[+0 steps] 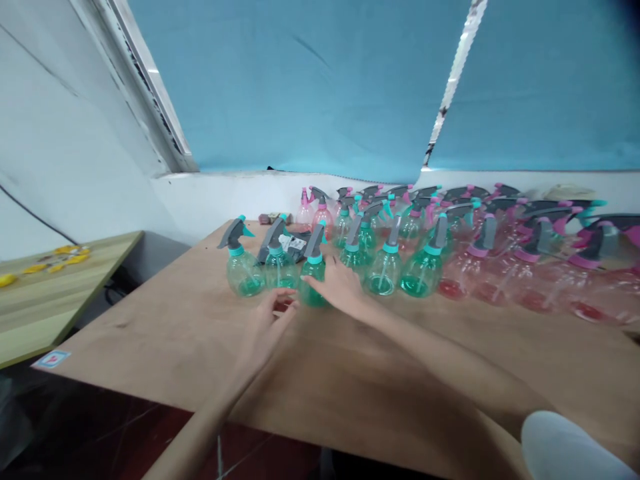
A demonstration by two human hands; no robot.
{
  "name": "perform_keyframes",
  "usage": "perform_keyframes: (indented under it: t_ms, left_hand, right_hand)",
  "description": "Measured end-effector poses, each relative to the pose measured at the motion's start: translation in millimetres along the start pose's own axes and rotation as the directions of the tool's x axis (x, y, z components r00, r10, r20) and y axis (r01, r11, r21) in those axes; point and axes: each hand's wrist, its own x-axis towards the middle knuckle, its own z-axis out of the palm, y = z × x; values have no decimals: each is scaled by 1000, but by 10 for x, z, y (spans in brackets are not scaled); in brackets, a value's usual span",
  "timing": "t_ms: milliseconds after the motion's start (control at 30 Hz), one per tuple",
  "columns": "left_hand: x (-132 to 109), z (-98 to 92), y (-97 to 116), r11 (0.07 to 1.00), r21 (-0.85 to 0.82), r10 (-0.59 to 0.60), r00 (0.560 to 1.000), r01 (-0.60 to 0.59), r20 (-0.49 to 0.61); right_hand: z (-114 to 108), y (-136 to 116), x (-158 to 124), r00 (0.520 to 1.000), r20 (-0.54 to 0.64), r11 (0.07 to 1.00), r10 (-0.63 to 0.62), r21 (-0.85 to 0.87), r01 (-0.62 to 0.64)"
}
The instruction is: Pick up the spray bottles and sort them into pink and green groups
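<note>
A white sleeve [567,443] is occupying the lower right, nearest the viewer, with two forearms [435,343] reaching across the brown surface [170,347]. Between the hands, the middle green bottle [313,269] is standing upright in the front row. The right hand [343,283] is touching it, the thumb lying across its front; the other fingers are partly disappearing from sight, so whether they are gripping cannot be told. The left hand [267,319] is hovering just beside it, the fingers loosely curled and apart from the thumb.

Front-row neighbours, among them the two left green bottles [243,270] and the pink bottles [463,270], are standing upright and carrying spray heads [233,232]. Judging by this, the row is appearing well advanced, with the middle bottle seemingly receiving attention; how much is remaining cannot be told.

The rear bottles [367,233] are overlapping too closely for counting. The rightmost ones are blurring and running out of frame. A dark packet [299,243] is partly hiding behind the green bottles.
</note>
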Motion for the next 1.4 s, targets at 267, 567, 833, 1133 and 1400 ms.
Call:
perform_keyframes:
  t_ms: [267, 567, 833, 1133, 1400]
  left_hand:
    - [38, 251, 465, 993, -68, 94, 995, -97, -45]
    - [80, 887, 940, 981, -69, 191, 972, -183, 135]
    - [198, 1457, 1232, 960, -72, 279, 948, -271, 154]
    - [418, 1849, 1236, 909, -268, 364, 920, -318, 144]
    - [494, 1870, 1336, 942, -200, 299, 945, -270, 134]
  right_hand:
    - [-298, 186, -721, 983, 50, 984, -174, -31, 176]
    - [-599, 727, -1096, 966, -32, 965, -257, -54, 256]
    - [-817, 1315, -1145, 953, -64, 955, -297, -30, 295]
    - [-977, 2164, -1225, 934, 71, 937, -349, 63, 345]
    - [-931, 2648, -1226, 948, 182, 964, -260, 112, 243]
